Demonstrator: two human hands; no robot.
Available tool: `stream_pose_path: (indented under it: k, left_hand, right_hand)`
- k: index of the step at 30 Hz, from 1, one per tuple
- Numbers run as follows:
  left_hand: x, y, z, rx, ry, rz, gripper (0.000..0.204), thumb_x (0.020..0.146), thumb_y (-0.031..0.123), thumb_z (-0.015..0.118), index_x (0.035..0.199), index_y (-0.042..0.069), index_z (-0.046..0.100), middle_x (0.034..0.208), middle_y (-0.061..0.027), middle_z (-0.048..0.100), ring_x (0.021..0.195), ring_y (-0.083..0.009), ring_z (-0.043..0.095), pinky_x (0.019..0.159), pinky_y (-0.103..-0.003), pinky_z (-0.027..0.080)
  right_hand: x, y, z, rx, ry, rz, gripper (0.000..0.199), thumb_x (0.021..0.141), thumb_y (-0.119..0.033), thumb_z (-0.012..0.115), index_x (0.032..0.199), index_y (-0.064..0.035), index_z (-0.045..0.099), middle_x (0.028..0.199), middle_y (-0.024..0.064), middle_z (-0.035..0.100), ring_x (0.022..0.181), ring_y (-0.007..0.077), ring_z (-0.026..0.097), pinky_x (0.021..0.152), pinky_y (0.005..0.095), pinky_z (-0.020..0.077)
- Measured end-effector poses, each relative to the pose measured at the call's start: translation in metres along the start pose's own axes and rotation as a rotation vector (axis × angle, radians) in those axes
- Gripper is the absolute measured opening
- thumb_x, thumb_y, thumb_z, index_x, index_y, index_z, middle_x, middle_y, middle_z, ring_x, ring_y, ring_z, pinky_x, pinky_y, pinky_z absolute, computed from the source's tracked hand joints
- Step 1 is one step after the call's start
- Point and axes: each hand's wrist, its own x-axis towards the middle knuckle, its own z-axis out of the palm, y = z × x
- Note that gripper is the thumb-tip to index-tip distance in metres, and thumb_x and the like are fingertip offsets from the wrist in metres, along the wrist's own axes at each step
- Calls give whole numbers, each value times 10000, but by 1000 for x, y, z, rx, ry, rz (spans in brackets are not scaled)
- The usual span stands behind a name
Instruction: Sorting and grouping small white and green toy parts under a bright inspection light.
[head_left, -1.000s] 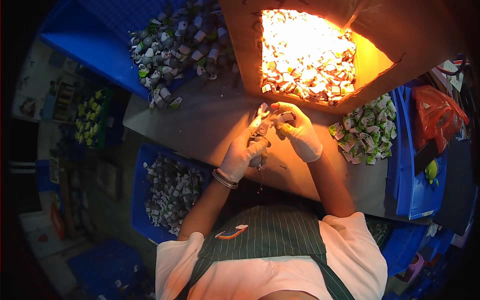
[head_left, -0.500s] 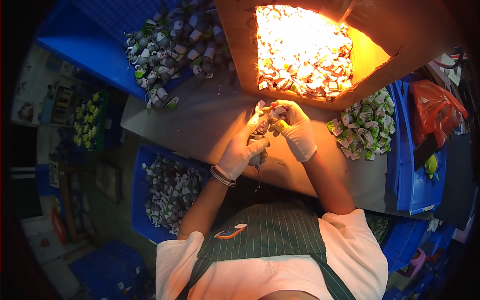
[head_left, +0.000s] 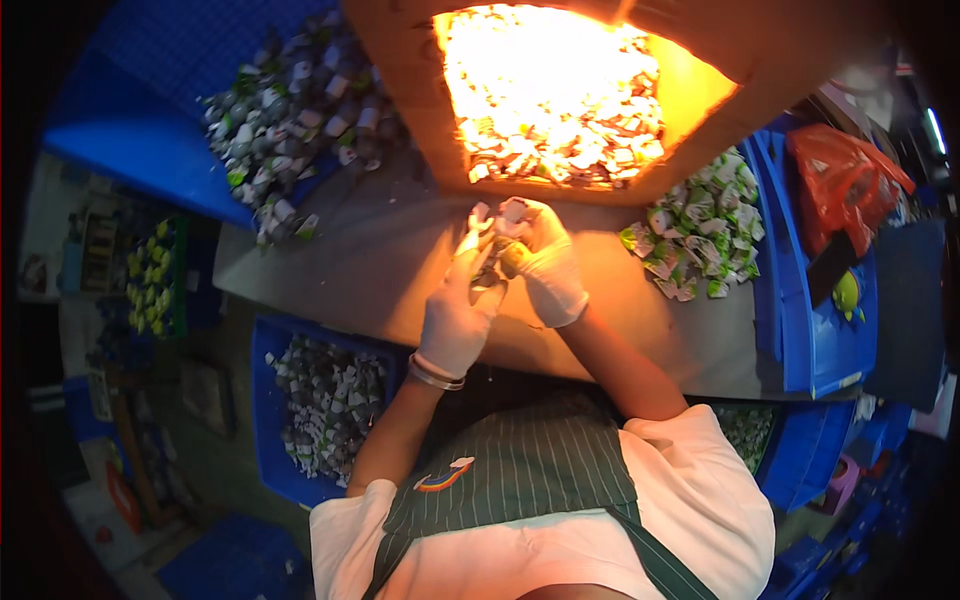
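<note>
Both my hands wear pale gloves and meet above the grey worktop (head_left: 380, 255), just in front of the lit cardboard box. My left hand (head_left: 452, 318) is closed around a small grey rounded piece, mostly hidden by the fingers. A pale tip shows at its raised fingers. My right hand (head_left: 552, 272) pinches a small pinkish-white piece (head_left: 515, 211) at its fingertips, close against the left hand. Something yellow (head_left: 513, 252) shows at the right thumb; I cannot tell whether it is a thumb cover or a part.
The brightly lit cardboard box (head_left: 400, 90) is full of small white pieces. Grey-and-white pieces (head_left: 290, 120) are heaped at the far left, white-and-green ones (head_left: 705, 225) at the right. Blue bins (head_left: 262, 420) flank the worktop; a red plastic bag (head_left: 840, 185) lies at the far right.
The whole view has shifted, with the scene sliding left. My hands have drawn closer together, and the grey piece in the left one is now more covered.
</note>
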Motion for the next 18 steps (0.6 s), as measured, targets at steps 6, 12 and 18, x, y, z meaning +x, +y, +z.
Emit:
stream_pose_path:
  k: [6,12,18]
  left_hand:
    - [0,1,-11,-468,-200,-393,357,887,93,642,1218,21,528,959,-47,623,706,-99,626,592,-251,517]
    - [9,4,-13,-569,-157,-403,265,914,155,617,1111,2,526,773,-41,592,614,-101,576,552,-251,503]
    - [7,5,-11,-592,-157,-400,289,911,180,629,1118,8,522,789,-58,604,610,-107,576,545,-252,503]
  right_hand:
    - [-11,-19,-48,-674,-13,55,355,855,-68,699,1186,-44,573,980,72,671,865,141,642,746,274,530]
    - [-17,-53,-116,-1735,383,-168,287,784,-227,741,1037,-121,658,863,108,643,780,309,634,699,380,510]
    - [-13,-38,-129,-1783,362,-213,156,770,-97,713,856,-77,584,790,109,616,735,286,632,654,368,503]
